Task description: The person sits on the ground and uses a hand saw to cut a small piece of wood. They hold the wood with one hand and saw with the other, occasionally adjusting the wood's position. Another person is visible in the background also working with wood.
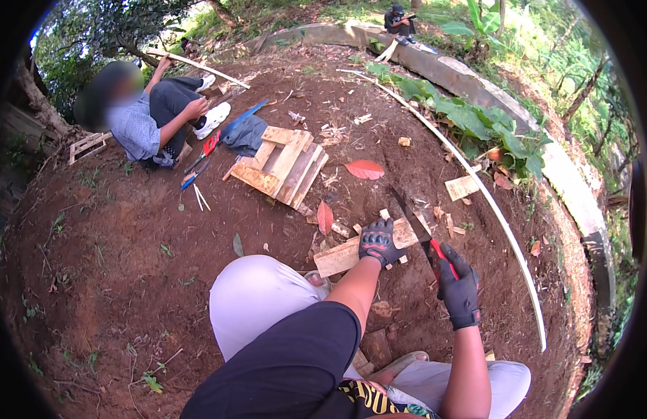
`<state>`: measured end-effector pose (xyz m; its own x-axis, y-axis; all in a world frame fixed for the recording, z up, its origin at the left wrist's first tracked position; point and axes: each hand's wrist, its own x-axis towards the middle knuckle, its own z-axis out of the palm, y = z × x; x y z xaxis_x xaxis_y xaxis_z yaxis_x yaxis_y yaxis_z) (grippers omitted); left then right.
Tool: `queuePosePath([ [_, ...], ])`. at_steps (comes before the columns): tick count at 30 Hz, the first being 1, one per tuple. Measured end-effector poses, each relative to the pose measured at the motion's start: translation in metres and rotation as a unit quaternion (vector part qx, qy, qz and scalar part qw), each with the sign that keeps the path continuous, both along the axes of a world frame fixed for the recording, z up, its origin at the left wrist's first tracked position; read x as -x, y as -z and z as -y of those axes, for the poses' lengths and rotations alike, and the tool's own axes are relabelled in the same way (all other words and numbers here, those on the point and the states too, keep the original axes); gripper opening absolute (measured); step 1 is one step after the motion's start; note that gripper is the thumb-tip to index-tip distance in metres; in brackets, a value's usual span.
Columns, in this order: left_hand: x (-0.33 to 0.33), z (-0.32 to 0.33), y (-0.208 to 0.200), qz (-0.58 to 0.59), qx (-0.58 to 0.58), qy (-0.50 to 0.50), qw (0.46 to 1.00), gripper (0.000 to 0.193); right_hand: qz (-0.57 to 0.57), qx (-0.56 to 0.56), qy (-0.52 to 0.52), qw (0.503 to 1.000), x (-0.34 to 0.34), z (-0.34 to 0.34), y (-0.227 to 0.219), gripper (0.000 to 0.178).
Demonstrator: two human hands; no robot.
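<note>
My left hand [381, 243], in a black glove with red marks, is closed over a short wooden board [337, 259] and presses it down from above. The board lies low in front of my knees, resting on smaller wood pieces. A hand saw [411, 213] with a dark blade and a red handle is in my right hand [460, 288], gloved in black, its fingers wrapped round the handle. The blade crosses the board near its right end, just right of my left hand. Whether its teeth sit in the wood I cannot tell.
A slatted wooden crate [295, 166] stands ahead. Beyond it lies a blue saw [244, 120] with a red handle. A seated person [138, 115] holds a long wood strip [198, 66] at the left. A pale pole [470, 167] curves along the right, beside a concrete edge [575, 185].
</note>
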<state>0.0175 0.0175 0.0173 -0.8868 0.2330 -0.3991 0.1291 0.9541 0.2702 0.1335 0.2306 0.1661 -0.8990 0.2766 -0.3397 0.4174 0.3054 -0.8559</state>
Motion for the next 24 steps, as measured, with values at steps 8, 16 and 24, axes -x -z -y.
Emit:
queuePosePath([
  [8, 0.001, 0.000, -0.001, 0.005, -0.010, -0.003, 1.000, 0.110, 0.007, -0.004, 0.005, 1.000, 0.002, 0.001, -0.003, 0.042],
  [16, 0.000, 0.001, -0.003, 0.008, -0.013, -0.005, 1.000, 0.109, 0.029, 0.014, 0.016, 0.999, 0.002, 0.004, -0.011, 0.042],
  [24, 0.002, 0.001, -0.003, 0.022, -0.003, -0.005, 1.000, 0.110, 0.023, 0.006, 0.012, 1.000, 0.001, 0.005, -0.008, 0.043],
])
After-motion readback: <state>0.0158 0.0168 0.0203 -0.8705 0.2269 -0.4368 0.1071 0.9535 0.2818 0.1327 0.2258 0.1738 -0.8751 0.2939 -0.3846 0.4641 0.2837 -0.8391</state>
